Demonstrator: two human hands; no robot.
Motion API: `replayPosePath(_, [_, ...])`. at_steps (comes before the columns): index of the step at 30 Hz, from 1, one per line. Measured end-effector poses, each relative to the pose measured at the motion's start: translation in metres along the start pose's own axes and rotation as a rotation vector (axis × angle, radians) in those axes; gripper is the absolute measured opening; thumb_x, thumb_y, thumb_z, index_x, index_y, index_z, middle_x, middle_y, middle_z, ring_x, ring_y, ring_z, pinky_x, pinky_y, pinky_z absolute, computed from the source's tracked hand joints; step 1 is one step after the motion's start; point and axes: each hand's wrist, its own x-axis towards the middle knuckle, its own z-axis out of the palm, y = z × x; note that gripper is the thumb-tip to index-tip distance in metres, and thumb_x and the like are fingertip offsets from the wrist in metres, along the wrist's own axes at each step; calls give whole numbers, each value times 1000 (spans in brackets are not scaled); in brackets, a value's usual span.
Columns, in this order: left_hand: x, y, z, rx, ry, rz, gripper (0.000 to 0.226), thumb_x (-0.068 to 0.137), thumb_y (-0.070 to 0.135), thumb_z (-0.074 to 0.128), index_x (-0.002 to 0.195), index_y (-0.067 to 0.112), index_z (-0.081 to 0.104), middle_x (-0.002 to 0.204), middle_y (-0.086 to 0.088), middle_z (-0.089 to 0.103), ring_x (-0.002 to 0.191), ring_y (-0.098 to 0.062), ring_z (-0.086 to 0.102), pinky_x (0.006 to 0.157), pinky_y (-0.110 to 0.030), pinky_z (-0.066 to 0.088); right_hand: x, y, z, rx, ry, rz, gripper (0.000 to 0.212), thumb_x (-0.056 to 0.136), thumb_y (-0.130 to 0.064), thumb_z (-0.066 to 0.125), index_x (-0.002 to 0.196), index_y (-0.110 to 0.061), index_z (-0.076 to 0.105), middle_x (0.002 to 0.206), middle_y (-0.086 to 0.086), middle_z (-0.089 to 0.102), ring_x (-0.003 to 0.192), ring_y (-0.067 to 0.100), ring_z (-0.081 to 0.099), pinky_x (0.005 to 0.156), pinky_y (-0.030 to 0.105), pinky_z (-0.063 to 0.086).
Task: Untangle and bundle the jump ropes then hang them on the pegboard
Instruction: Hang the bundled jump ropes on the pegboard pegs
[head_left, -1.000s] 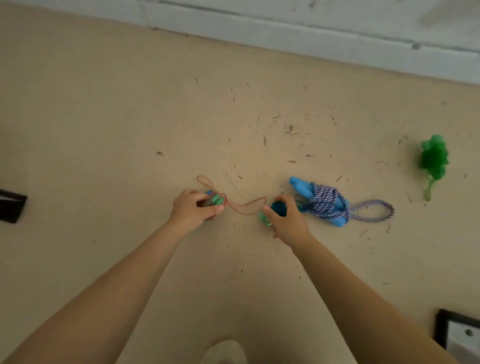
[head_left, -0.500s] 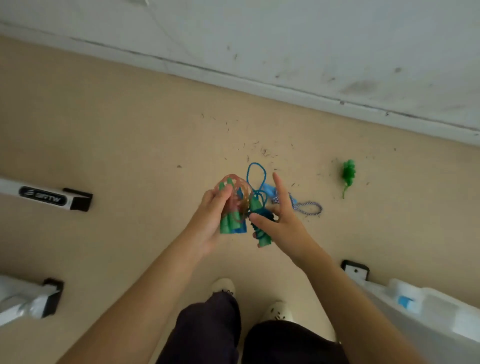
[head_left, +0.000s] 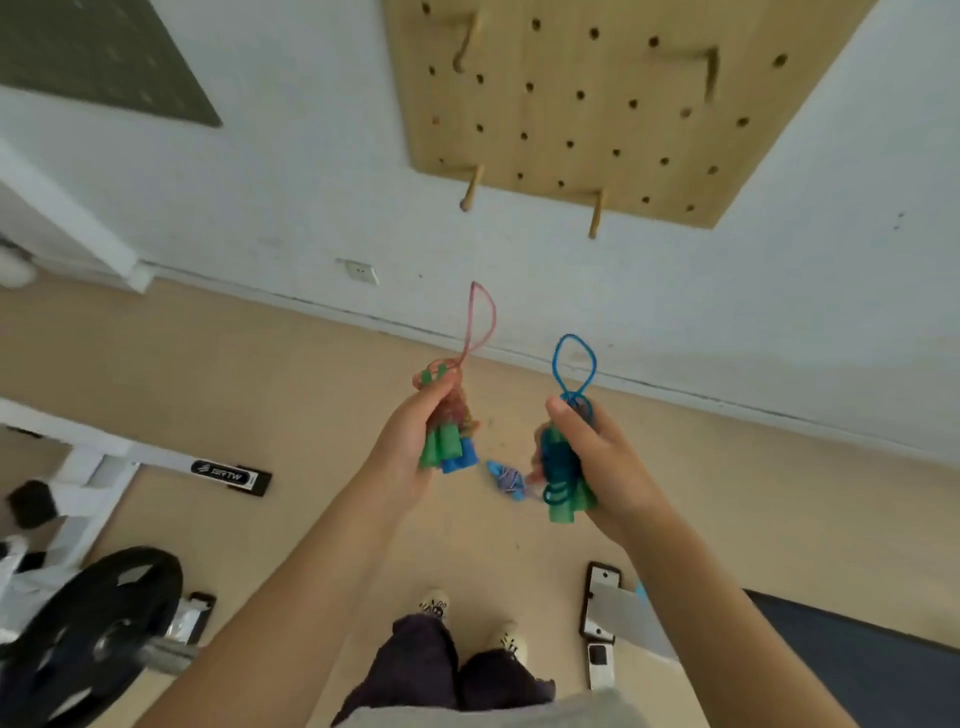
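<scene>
Head view has you standing below the pegboard (head_left: 613, 104), a bundled jump rope in each hand. Your left hand (head_left: 410, 452) has its fingers wrapped around the pink rope bundle (head_left: 451, 415), green and blue handles poking out underneath and one thin pink loop (head_left: 480, 322) standing up toward the pegboard. Your right hand (head_left: 592, 457) curls around the blue rope bundle (head_left: 563, 467), its green handle ends hanging low and a blue loop (head_left: 574, 364) rising above your thumb. Both bundles sit well below the pegboard, apart from each other.

These ropes look light and floppy; the cord probably springs loose if you relax, so keep your hold on the wrapped middle, where coils and handles cross. The free loops are likely soft enough to slip over a peg, and they are the part to present, not the handles.

Two wooden pegs (head_left: 472, 187) stick out along the pegboard's lower edge, nearest your hands. A third rope, blue and striped (head_left: 506, 480), lies on the tan floor (head_left: 260, 374) far below the pegboard, between your hands. A barbell plate (head_left: 88, 634) lies off to the left of it.
</scene>
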Motion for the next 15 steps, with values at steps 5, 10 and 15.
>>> replayPosePath(5, [-55,38,26,174,-52,217,30,81,40,75,90,13,65,75,-4,61,64,-20,63,64,-29,55,-39,-44,14,-67,-30,-89,32,103,-43,43,99,-18,62,69,12,59,56,28,59,61,43,51])
replayPosePath(10, [-72,48,47,166,-67,241,26,91,39,66,95,14,66,75,-3,67,65,-21,68,65,-33,53,-51,-55,16,-161,-39,-125,28,102,-41,46,88,-23,62,70,11,65,63,27,63,57,38,54])
replayPosePath(15, [-62,47,55,57,-89,179,31,83,45,68,96,17,68,82,-7,72,71,-24,71,68,-37,55,-39,-59,15,-232,-8,-141,28,101,-42,49,91,-24,68,82,11,67,70,28,64,65,45,56])
